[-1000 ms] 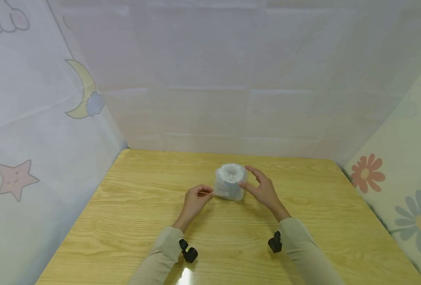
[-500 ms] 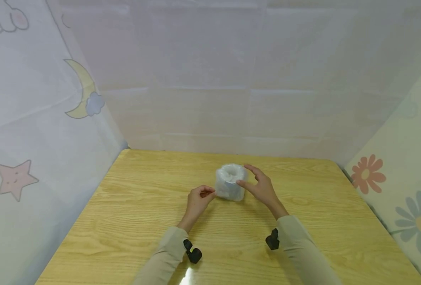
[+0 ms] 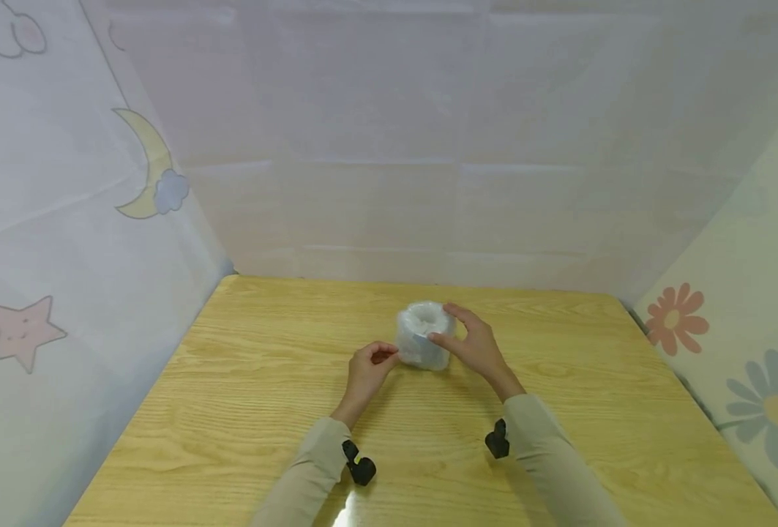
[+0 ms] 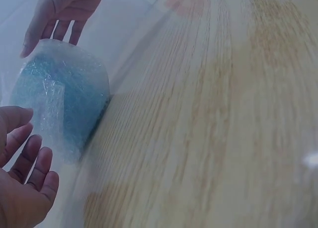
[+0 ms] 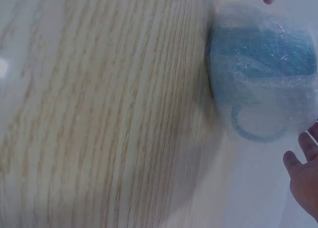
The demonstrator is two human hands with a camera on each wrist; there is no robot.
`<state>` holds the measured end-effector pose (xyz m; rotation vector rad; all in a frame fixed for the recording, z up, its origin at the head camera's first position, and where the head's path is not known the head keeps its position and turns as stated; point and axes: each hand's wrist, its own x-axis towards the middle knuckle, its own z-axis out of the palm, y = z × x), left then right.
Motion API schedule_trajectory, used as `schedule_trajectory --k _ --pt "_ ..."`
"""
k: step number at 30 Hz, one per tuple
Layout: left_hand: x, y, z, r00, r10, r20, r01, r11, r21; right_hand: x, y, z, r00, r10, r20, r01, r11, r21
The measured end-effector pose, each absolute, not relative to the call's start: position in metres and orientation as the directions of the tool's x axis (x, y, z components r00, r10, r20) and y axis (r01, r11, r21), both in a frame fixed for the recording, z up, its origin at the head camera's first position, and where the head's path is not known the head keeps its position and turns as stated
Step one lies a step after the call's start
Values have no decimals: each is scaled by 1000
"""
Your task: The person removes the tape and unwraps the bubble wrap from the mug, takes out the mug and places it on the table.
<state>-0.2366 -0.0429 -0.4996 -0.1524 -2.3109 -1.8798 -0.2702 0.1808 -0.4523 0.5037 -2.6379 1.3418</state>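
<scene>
A mug (image 3: 421, 348) wrapped in clear bubble wrap stands on the table, its hollow top facing up. Through the plastic its blue body (image 5: 268, 49) shows in the right wrist view, with a ring-shaped handle. At its left side my left hand (image 3: 367, 372) has thumb and forefinger tips together, pinching at the wrap's edge; in the left wrist view the other fingers (image 4: 37, 168) are loosely bent. My right hand (image 3: 481, 350) holds the mug's right side, thumb on the near rim and fingers behind. What the left fingertips pinch is hard to make out.
The wooden table (image 3: 263, 337) reaches back to a pale hanging sheet (image 3: 375, 205). Printed sheets stand at the left (image 3: 85, 256) and right sides. Black camera mounts (image 3: 362, 468) sit on both wrists, just above the tabletop.
My right hand has shifted slightly left, its thumb farther across the mug's near rim. The left hand has edged a little right, while the mug has barely moved.
</scene>
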Motion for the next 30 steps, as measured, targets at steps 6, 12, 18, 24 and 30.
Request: schedule_trajectory --k 6,12,18,24,30 --pt "-238 -41 -503 -981 -19 195 188 179 966 -271 181 -456 -934 -230 273 -356 552 -754" --pt "-240 -39 -505 -982 -18 187 180 182 967 -270 179 -457 -942 -205 264 -334 541 -772" --pt "-241 -37 -505 -980 -24 196 187 200 962 -271 177 -459 -946 -191 261 -323 525 -788" --pt "-242 -34 -505 -986 -44 162 149 213 966 -270 176 -461 -952 -183 245 -305 517 -800" --pt "-244 -31 -505 -986 -60 153 138 196 971 -269 176 -460 -952 -173 251 -305 515 -801"
